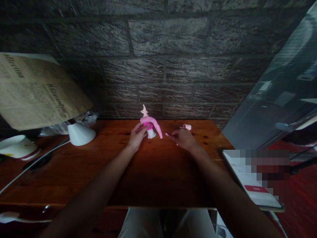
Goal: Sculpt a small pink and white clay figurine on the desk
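Near the back of the wooden table stands a small clay-like figure [156, 125] with a pale pointed top, a long pink curved strip, a bright pink middle and a white foot. My left hand [137, 135] is closed around its bright pink middle from the left. To the right, my right hand [183, 138] pinches a small pink piece [167, 134] between thumb and fingertips, apart from the strip's lower end. Just behind that hand lies a pale pink roll [187, 127], partly hidden. A bit of pink also shows below the right fingers.
A lamp with a newsprint shade [42, 92] and white base [81, 134] stands left, its cable crossing the table [148, 178]. Beside it is a paper cup [18, 147]. A tablet-like screen [257, 188] lies at the right edge. A stone-block wall [168, 69] rises behind.
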The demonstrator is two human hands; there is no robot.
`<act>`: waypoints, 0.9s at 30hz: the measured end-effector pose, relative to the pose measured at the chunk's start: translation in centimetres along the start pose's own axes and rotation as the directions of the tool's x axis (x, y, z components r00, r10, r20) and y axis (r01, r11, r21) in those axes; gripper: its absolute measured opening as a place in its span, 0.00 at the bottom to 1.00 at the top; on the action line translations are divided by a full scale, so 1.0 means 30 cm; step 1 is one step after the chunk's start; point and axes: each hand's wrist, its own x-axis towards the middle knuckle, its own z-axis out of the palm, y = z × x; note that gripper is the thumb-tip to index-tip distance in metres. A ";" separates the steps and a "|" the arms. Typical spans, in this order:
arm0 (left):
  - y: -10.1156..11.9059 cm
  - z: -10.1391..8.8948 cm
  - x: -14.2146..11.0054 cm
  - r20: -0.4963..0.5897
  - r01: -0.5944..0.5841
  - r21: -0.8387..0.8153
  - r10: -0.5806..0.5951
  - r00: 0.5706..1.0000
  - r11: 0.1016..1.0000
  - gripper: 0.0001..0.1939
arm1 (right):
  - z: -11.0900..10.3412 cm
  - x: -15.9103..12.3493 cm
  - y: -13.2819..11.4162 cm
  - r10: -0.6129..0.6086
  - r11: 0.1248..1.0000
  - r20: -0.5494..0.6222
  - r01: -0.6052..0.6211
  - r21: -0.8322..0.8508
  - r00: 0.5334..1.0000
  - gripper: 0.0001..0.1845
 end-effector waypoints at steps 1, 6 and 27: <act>-0.001 -0.001 0.001 0.009 0.010 -0.014 -0.010 1.000 1.000 0.21 | -0.004 -0.001 -0.006 0.001 1.000 0.006 -0.001 0.014 1.000 0.18; -0.017 -0.011 0.005 0.081 -0.046 -0.007 0.046 0.996 0.999 0.21 | -0.012 -0.002 -0.039 0.021 0.983 0.075 -0.034 0.179 0.997 0.12; -0.061 -0.025 0.022 0.358 -0.271 0.255 0.170 0.918 0.928 0.30 | 0.001 -0.016 -0.055 -0.103 0.974 0.205 0.057 0.219 0.973 0.06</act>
